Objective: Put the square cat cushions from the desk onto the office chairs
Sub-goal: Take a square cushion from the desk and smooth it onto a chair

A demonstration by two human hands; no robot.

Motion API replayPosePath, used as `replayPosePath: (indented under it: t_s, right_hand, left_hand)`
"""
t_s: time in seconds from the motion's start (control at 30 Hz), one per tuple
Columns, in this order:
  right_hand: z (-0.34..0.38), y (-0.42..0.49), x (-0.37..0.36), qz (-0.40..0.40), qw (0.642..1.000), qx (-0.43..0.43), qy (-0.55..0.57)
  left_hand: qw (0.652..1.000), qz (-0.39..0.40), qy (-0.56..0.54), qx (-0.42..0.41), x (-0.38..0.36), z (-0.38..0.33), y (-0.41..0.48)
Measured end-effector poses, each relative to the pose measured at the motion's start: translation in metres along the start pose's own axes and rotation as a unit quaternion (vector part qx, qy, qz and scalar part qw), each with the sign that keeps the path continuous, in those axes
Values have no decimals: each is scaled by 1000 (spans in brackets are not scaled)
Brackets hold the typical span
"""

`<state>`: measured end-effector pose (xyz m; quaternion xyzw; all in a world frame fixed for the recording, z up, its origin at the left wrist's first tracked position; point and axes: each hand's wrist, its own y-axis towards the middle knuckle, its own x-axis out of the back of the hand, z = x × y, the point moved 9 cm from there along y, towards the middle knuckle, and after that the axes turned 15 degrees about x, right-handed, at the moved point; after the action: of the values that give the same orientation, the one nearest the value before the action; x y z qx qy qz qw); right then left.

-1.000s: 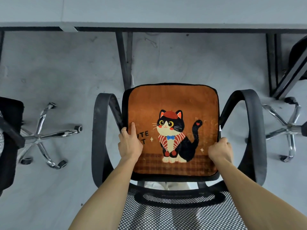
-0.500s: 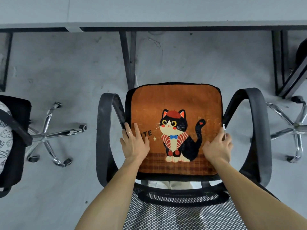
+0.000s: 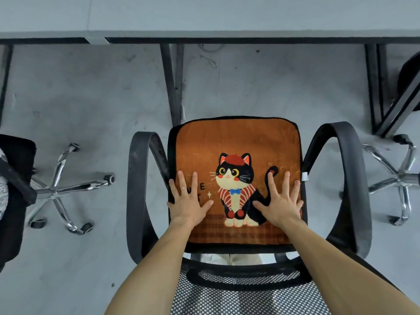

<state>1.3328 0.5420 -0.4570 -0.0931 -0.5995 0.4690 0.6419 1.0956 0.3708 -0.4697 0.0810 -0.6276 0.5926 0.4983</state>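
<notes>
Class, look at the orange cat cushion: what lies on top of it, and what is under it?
Both hands, left hand and right hand, press flat on the cat cushion. Underneath is the office chair; the seat itself is covered.

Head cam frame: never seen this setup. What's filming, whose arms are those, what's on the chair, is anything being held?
No robot here. A person wears a wide-angle camera on the head, looking down at their own bare arms. They stand behind a black office chair; its mesh backrest fills the bottom edge. An orange square cushion printed with a black-and-white cat lies flat on the seat. The left hand and right hand rest on it, palms down, fingers spread, gripping nothing. A grey desk runs along the top. Parts of two more chairs show at the left and right edges.
</notes>
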Motion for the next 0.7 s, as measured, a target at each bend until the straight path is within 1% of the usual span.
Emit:
replayPosePath:
  t_s: [0.13, 0.27, 0.4, 0.5, 0.7]
  right_hand:
    - [8, -13, 23, 16, 1000, -9, -4]
    - [21, -54, 56, 4, 1000, -17, 24]
    - [48, -110, 92, 3, 999, -7, 33]
    - [72, -144, 120, -4, 999, 21, 38]
    - [134, -236, 191, -108, 986, 124, 28]
  left_hand:
    - [997, 51, 54, 3, 25, 3, -8]
    - [994, 65, 83, -40, 77, 3, -41]
    - [993, 31, 72, -89, 131, 10, -96]
    - [992, 4, 51, -114, 166, 15, -137]
    - [983, -85, -22, -160, 233, 39, -239]
